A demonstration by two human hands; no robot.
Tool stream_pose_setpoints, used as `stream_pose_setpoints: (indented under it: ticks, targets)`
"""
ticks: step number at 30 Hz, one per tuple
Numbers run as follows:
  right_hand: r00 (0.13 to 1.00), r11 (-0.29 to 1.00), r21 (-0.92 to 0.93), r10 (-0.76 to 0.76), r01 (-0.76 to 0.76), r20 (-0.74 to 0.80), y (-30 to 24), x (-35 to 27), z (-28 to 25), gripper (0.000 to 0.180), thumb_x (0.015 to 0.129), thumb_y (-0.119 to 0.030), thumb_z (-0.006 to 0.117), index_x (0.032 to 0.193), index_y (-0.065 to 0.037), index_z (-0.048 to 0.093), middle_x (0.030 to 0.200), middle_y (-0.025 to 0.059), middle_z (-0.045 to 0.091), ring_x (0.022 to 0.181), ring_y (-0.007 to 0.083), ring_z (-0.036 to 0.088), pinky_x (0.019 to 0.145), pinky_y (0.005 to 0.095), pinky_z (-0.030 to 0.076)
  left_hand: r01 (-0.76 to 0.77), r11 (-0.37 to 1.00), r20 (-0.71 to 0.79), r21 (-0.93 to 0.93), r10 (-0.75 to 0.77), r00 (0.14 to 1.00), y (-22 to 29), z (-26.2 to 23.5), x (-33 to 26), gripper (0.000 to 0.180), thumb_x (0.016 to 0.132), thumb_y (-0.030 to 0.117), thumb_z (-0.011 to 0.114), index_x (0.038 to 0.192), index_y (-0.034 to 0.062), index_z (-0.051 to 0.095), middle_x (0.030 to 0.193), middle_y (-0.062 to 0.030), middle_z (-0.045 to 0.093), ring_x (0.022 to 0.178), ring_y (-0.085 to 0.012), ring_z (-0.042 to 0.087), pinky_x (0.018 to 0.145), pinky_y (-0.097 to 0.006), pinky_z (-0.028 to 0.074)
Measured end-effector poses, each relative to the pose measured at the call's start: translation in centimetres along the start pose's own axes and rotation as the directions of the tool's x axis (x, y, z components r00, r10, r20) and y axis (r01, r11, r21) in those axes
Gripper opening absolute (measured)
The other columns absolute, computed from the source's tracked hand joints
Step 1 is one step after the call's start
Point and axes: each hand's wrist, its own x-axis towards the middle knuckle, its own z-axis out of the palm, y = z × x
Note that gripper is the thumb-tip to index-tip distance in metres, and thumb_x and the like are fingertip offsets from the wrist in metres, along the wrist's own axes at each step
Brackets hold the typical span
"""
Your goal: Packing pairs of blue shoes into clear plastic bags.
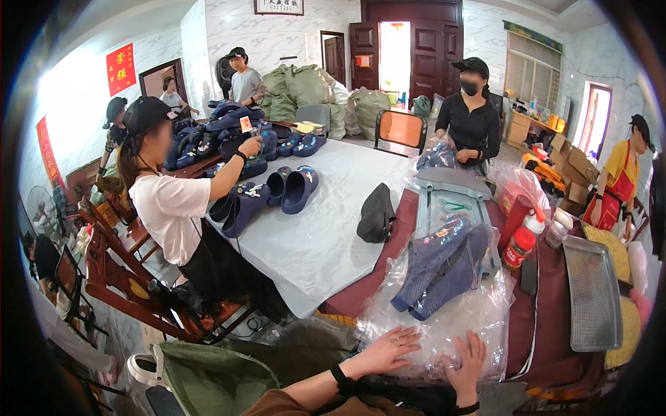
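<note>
— We get strong daylight from the open doorway [394, 55] at top centre and the window [595, 118] at upper right; both are blown out white.

— We also see glare on the clear plastic bags [444, 312] at lower centre. Edges bend and darken into a black rim; faces are blurred.

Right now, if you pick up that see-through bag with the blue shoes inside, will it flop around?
Probably floppy: the clear plastic bag looks thin and crinkled. The blue shoes lie loose inside, so they may slide. Both hands, left hand and right hand, press it flat.
</note>
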Motion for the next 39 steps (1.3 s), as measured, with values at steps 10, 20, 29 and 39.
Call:
stream_pose_setpoints:
  ticks: [10, 20, 29, 39]
  targets:
    - [1.000, 1.000, 0.002, 0.007, -0.007, -0.004, -0.20, -0.12, -0.16, 0.060, 0.078, -0.039, 0.079, 0.130, -0.011, 0.067, 0.150, 0.0183, 0.051, 0.141, 0.0409, 0.043, 0.120, 0.0558, 0.025, 0.006, 1.000, -0.001, -0.013, -0.006, 1.000, 0.15, 0.01, -0.07, 0.050, 0.096, 0.033, 0.067, 0.142, 0.0149, 0.058, 0.161, -0.0100, 0.043, 0.151, -0.0314, 0.036, 0.125, -0.051, 0.027]
    - [1.000, 1.000, 0.004, 0.000, 0.000, -0.009, -0.37, 0.05, -0.18, 0.058, 0.079, -0.038, 0.078, 0.130, -0.011, 0.067, 0.150, 0.0178, 0.051, 0.142, 0.0404, 0.043, 0.120, 0.0551, 0.025, -0.007, 1.000, -0.013, -0.009, 0.007, 1.000, -0.14, 0.15, -0.09, 0.050, 0.096, 0.032, 0.067, 0.142, 0.0142, 0.058, 0.160, -0.0104, 0.044, 0.150, -0.0325, 0.037, 0.124, -0.052, 0.028]
    - [1.000, 1.000, -0.013, -0.001, 0.001, -0.005, -0.16, 0.00, -0.08, 0.063, 0.079, -0.045, 0.078, 0.131, -0.013, 0.067, 0.150, 0.0173, 0.051, 0.140, 0.0402, 0.044, 0.119, 0.0554, 0.026, -0.006, 1.000, -0.038, -0.016, 0.006, 0.999, 0.11, 0.01, -0.14, 0.050, 0.095, 0.033, 0.068, 0.140, 0.0131, 0.059, 0.158, -0.0108, 0.045, 0.151, -0.0311, 0.036, 0.124, -0.050, 0.028]
    - [1.000, 1.000, -0.019, 0.002, -0.002, -0.004, -0.28, 0.00, -0.08, 0.061, 0.080, -0.044, 0.077, 0.132, -0.013, 0.067, 0.150, 0.0171, 0.051, 0.140, 0.0398, 0.044, 0.119, 0.0554, 0.026, -0.007, 1.000, -0.045, -0.007, 0.007, 0.999, 0.14, 0.03, -0.11, 0.049, 0.094, 0.032, 0.069, 0.138, 0.0125, 0.061, 0.157, -0.0116, 0.047, 0.148, -0.0327, 0.040, 0.123, -0.052, 0.030]
